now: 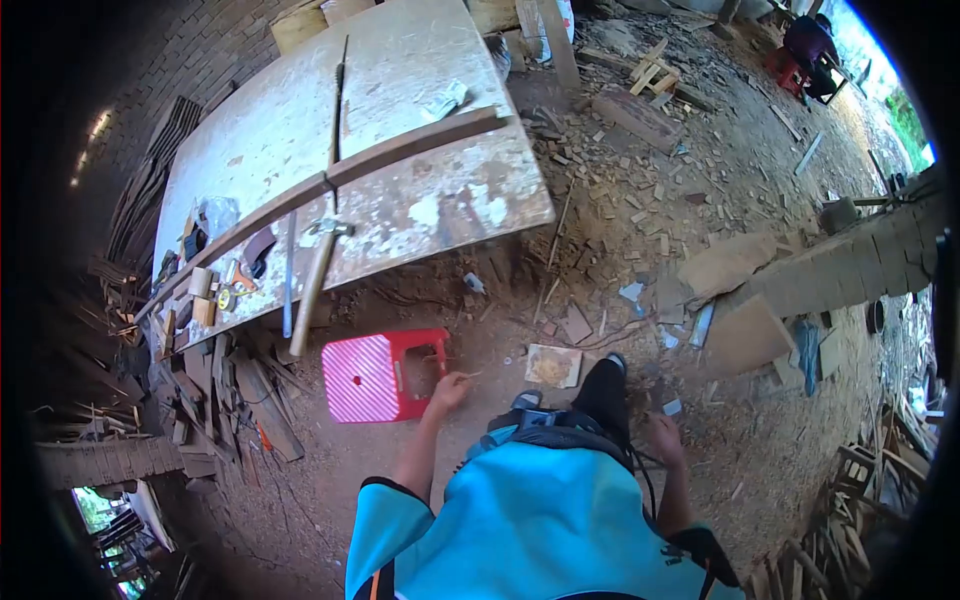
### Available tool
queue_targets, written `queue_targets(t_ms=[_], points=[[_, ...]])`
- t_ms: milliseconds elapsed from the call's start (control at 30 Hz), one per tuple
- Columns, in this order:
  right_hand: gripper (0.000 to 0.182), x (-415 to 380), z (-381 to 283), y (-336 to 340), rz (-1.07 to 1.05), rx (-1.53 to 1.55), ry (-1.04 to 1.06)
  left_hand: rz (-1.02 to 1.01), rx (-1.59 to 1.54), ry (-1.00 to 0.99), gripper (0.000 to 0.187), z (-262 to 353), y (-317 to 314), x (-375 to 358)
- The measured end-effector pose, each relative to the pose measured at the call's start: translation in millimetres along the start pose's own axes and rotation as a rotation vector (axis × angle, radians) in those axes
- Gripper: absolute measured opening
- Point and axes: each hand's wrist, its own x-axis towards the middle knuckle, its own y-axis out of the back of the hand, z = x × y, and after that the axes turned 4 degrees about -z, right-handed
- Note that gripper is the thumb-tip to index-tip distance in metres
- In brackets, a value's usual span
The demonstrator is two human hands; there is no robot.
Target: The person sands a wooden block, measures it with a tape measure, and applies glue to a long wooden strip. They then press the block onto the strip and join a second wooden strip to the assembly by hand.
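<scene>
Stool (385, 375), the red plastic one, stands on the dirt floor (480, 320) just beside my left hand (447, 392), toward the worktop (400, 120); its slotted seat faces up and it looks a little tilted. My left grip is closed narrow on what seems a thin sliver or pencil whose tip pokes out past my fingers; it is too small to name surely. My right hand (665, 437) hangs low at my other side, and I cannot tell whether that grip is open or closed. To handle the stool well, I judge I should free or tuck the sliver first, then take the near edge of the seat squarely, since the ground is littered and uneven. Beyond the stool, a hammer (315, 270) hangs over the worktop's near edge, with a long curved strip (400, 152) across the top. I see no true container here; small tools lie loose at the worktop's left end. Wood scraps (620, 200) spread past my right grip.
</scene>
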Motion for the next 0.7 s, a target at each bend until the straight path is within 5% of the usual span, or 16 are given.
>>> queue_targets(t_ms=[67,233,267,333,433,567,700], points=[[0.020,54.4,-54.2,17.8,-0.050,-0.096,-0.172,0.113,-0.184,0.036,0.024,18.9,-20.6,-5.5],[0.015,185.9,-163.7,94.2,-0.365,-0.495,-0.042,0.330,-0.783,0.463,0.035,50.3,-120.0,-28.2],[0.013,211.1,-174.1,110.2,-0.454,-0.473,0.311,0.377,-0.904,0.546,0.040,55.7,-140.9,-42.4],[0.017,235.4,-221.3,120.8,-0.258,-0.558,0.049,0.193,-0.987,0.620,0.049,64.2,-181.7,-37.7],[0.020,265.9,-288.4,129.0,-0.156,-0.362,-0.069,0.186,-1.062,0.659,0.054,160.6,-195.7,-18.8],[0.020,315.6,-318.8,139.9,-0.310,-0.370,-0.171,0.317,-1.304,0.535,0.053,201.3,-195.4,55.3],[0.018,388.4,-325.6,152.9,-0.482,-0.313,-0.240,0.228,-1.029,0.500,0.047,273.4,-159.6,153.0]])
